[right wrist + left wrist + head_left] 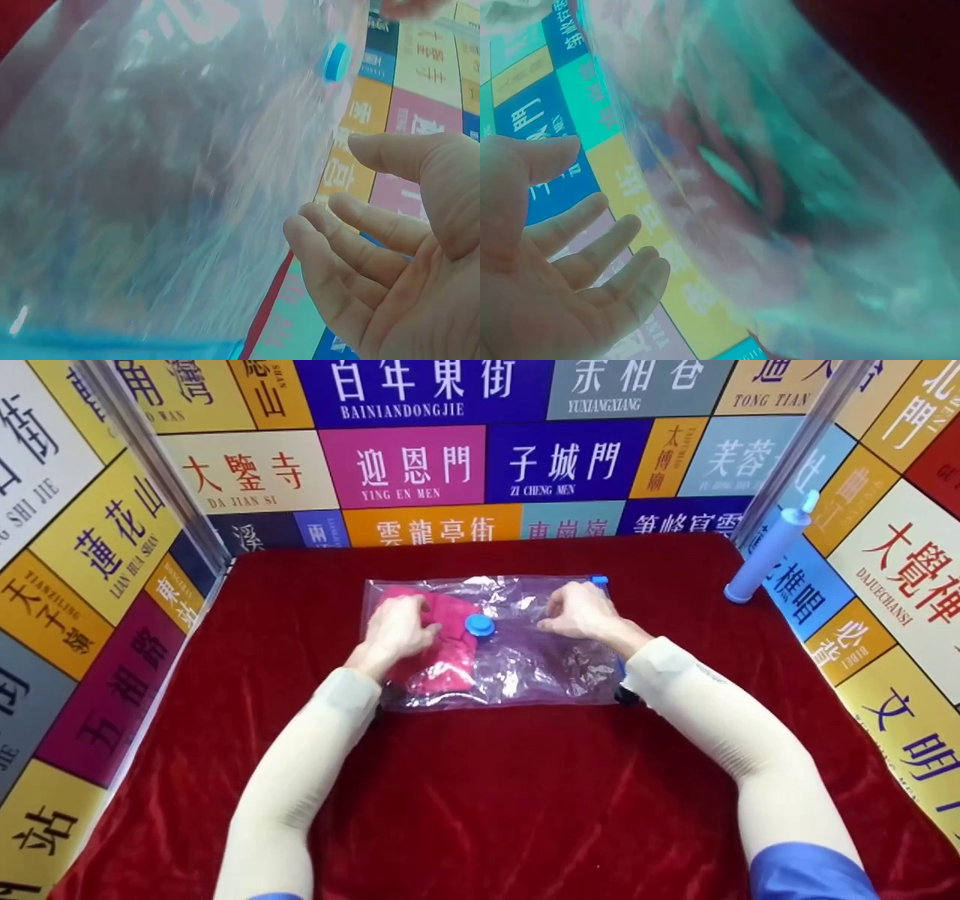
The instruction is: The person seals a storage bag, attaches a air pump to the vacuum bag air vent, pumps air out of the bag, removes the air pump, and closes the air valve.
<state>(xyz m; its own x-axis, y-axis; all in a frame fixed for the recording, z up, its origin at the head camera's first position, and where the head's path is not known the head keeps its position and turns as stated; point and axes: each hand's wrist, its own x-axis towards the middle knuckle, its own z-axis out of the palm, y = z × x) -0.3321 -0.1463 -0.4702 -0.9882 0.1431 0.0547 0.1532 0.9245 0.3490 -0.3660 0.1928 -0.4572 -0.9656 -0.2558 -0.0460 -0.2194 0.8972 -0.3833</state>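
A clear plastic vacuum storage bag (517, 664) lies flat, with a folded pink cloth (446, 664) inside its left part. Near the bag's middle sits a round blue valve cap (480, 625), also visible in the right wrist view. My left hand (397, 628) is over the pink cloth end, its fingers loosely bent with nothing between them in the left wrist view. Over the bag's right part is my right hand (583, 611), fingers relaxed and apart. A blue zip slider (598, 580) shows at the bag's far right corner. Whether either hand touches the plastic I cannot tell.
A dark red velvet cloth (510, 795) covers the table. At the back right a blue hand pump (772, 551) stands upright. Colourful sign-patterned panels (409, 465) and metal posts (802, 450) border the back and sides.
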